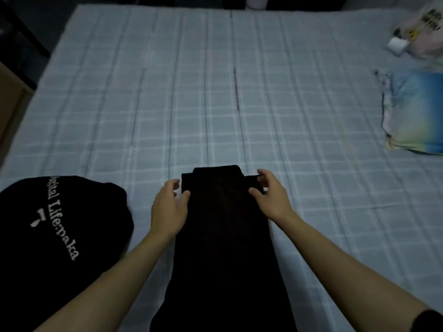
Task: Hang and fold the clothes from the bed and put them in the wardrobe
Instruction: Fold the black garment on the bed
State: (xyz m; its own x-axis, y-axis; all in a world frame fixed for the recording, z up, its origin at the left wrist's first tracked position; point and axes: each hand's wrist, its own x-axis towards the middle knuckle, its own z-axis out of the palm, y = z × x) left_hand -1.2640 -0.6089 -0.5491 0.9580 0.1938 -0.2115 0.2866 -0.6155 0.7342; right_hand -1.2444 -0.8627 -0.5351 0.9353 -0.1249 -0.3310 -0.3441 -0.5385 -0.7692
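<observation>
The long black garment (225,236) runs lengthwise from the person outward between both hands, the left hand (170,207) and right hand (268,195) each pinching a far corner, equally near.

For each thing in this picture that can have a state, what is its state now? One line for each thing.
Left hand: fingers curled at the left edge of the black garment, thumb on the cloth.
Right hand: pinches the garment's right edge.
Black garment: laid flat in a long strip, far end folded over.
Black printed shirt: lies apart on the left, lettering up.
Pillow: lying at the right edge.
Plastic bag: crumpled, far right corner.
Bed: covered by a checked sheet.
</observation>
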